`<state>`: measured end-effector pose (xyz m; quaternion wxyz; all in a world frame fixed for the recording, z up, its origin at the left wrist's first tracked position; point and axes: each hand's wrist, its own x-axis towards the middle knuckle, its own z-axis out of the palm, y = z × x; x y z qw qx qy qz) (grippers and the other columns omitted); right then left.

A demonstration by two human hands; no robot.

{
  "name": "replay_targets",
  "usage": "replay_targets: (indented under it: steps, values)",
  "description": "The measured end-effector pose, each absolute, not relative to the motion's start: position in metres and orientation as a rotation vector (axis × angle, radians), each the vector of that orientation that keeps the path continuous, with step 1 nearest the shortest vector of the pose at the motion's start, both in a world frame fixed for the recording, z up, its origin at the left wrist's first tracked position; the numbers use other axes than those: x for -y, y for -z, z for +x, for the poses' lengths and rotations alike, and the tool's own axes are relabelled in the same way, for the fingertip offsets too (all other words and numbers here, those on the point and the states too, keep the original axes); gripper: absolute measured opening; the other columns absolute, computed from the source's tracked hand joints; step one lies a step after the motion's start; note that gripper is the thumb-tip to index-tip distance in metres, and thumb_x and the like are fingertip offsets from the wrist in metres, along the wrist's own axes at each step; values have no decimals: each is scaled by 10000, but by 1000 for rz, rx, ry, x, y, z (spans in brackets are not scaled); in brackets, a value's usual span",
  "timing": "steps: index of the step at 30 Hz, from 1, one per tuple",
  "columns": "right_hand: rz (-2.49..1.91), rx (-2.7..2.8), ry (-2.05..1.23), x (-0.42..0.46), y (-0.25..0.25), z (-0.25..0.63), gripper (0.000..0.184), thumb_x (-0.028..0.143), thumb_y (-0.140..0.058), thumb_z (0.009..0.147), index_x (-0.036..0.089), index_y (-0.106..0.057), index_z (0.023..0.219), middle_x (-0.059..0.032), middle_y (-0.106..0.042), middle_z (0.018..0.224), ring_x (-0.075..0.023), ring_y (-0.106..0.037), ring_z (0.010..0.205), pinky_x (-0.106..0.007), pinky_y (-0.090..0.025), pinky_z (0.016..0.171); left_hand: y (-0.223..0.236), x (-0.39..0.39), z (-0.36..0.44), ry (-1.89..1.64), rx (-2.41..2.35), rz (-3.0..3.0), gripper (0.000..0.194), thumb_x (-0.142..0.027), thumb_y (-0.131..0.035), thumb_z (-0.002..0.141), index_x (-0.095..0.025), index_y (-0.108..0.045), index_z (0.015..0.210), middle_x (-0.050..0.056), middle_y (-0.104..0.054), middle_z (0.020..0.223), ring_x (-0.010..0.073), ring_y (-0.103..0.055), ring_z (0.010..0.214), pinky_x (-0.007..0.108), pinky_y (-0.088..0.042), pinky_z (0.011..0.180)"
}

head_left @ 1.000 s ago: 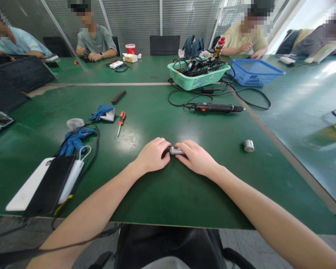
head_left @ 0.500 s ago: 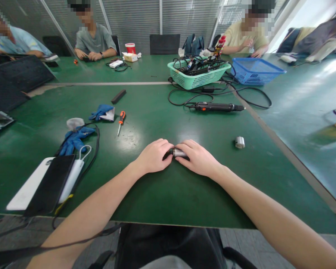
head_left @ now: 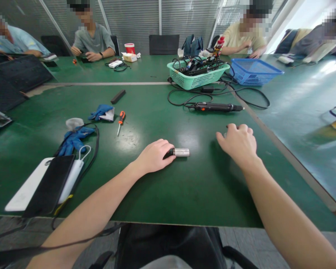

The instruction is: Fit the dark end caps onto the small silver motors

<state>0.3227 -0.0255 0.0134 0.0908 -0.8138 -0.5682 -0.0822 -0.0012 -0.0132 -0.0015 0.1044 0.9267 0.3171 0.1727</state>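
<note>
My left hand (head_left: 156,155) rests low over the table, its fingers wrapped round the black end of a cylindrical piece. The bare silver barrel (head_left: 182,152) of that piece sticks out to the right of the thumb. Farther right, my right hand (head_left: 239,144) is curled above the table, casting a shadow to its left. Between its thumb and fingers a small greyish bit of the short silver metal cylinder (head_left: 225,135) shows; the hand hides the rest.
Beyond my hands lie a black electric screwdriver (head_left: 218,107), an orange-handled screwdriver (head_left: 121,120) and a dark bar (head_left: 118,96). Green (head_left: 190,81) and blue baskets (head_left: 254,76) stand farther back. At left are blue gloves (head_left: 72,142), phones (head_left: 49,186) and a cable. Several people sit around.
My right hand has let go of the silver barrel and moved right, over where the short metal cylinder stood, closing round it. My left hand has stayed on the black end.
</note>
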Motion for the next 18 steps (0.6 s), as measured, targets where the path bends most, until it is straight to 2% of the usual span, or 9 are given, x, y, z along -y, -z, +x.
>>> replay_targets:
  steps: [2, 5, 11, 18]
  values:
    - [-2594, 1615, 32, 20, -12, 342, 575, 557, -502, 914, 80, -673, 1185, -271, -641, 1093, -392, -631, 991, -469, -509, 773, 1, 13, -1, -509, -931, 2733, 226, -365, -580, 977, -185, -622, 1108, 64, -642, 995, 223, -597, 962, 355, -516, 839]
    - [-2662, 1625, -177, 12, -10, 365, 463, 524, -560, 884, 132, -728, 1065, -215, -690, 999, -348, -666, 932, -420, -505, 759, 0, 13, -1, -504, -933, 2733, 223, -361, -578, 979, -183, -623, 1106, 64, -644, 994, 222, -597, 958, 355, -516, 836]
    - [-2774, 1547, -199, 16, -10, 425, 387, 455, -635, 838, 191, -763, 1092, -185, -716, 1061, -332, -661, 982, -393, -470, 749, -1, 13, -1, -485, -943, 2723, 232, -373, -565, 985, -194, -626, 1118, 63, -648, 992, 223, -603, 960, 359, -520, 833]
    - [-2838, 1462, -182, 25, 2, 479, 323, 289, -672, 771, 200, -770, 1066, -168, -716, 939, -293, -665, 839, -369, -459, 678, 1, 13, -1, -487, -947, 2722, 221, -364, -560, 987, -193, -625, 1112, 61, -647, 992, 222, -601, 970, 352, -520, 831]
